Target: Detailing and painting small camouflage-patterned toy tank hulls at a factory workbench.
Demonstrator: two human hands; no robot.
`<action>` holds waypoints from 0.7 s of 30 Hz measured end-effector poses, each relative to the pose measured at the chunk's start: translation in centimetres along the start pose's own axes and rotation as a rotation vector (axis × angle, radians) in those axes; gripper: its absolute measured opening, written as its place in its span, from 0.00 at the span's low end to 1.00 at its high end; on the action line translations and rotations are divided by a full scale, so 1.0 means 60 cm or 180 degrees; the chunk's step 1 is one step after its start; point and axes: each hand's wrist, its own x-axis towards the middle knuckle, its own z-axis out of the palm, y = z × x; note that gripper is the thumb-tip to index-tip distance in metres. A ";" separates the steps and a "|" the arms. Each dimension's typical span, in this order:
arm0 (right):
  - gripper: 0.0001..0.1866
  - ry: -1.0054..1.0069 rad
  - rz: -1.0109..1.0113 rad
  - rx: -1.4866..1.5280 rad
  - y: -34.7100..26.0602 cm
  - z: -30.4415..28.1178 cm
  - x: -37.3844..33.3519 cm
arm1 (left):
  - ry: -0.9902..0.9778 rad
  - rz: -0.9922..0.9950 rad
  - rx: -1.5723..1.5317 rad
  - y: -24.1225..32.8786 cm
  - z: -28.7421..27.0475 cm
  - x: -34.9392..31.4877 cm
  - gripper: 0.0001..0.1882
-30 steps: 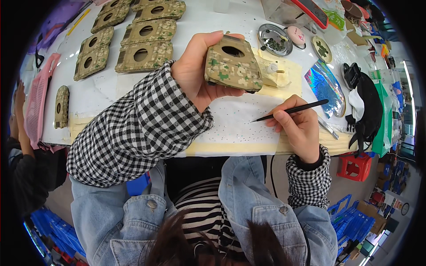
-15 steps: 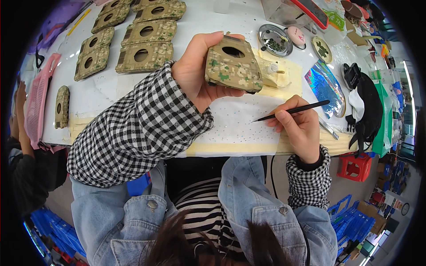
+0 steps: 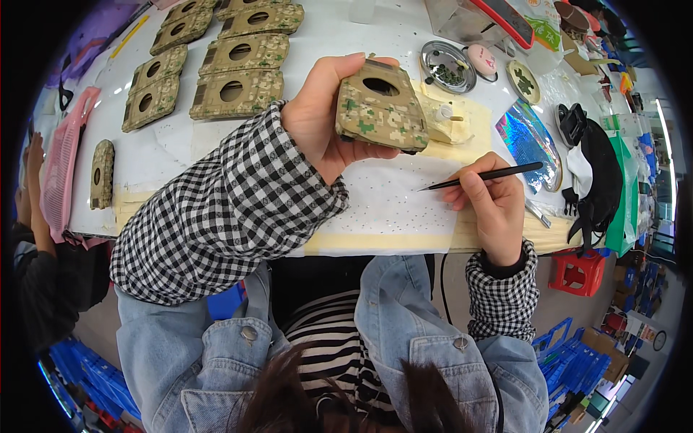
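Observation:
In my left hand (image 3: 317,119) is a camouflage-patterned toy tank hull (image 3: 382,115), tilted, with a round hole in its top. My fingers wrap its left side and underside. My right hand (image 3: 491,198) is closed in a pen grip on a slim black tool (image 3: 498,174) with a fine pale tip; whether tweezers or a brush, I cannot tell. The tip points left, just over a white sheet (image 3: 390,224) dotted with tiny specks, below the hull and apart from it. Beyond the hull, a small bottle (image 3: 444,113) with a stick in it stands on yellowish paper.
Several matching hulls (image 3: 234,94) lie in rows at the far left, and one (image 3: 102,173) sits nearer. A round dish (image 3: 447,66) holds small dark green parts. On the right are a shiny holographic sheet (image 3: 530,144), a metal tool (image 3: 538,214) and a black bag (image 3: 603,173).
My right hand has shifted slightly right and up with the black tool, so its tip sits a little farther right. My left hand and the hull have barely moved.

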 end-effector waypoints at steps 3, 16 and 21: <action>0.07 0.0181 -0.0068 0.0064 -0.006 -0.002 -0.001 | 0.0148 0.0107 0.0063 -0.003 0.008 0.000 0.25; 0.06 0.0463 -0.1613 0.0555 -0.107 0.064 0.009 | 0.0479 0.0052 0.0483 0.001 0.032 -0.010 0.26; 0.06 0.0401 -0.1790 0.0390 -0.103 0.082 0.024 | 0.0524 0.0044 0.0555 0.000 0.036 -0.012 0.25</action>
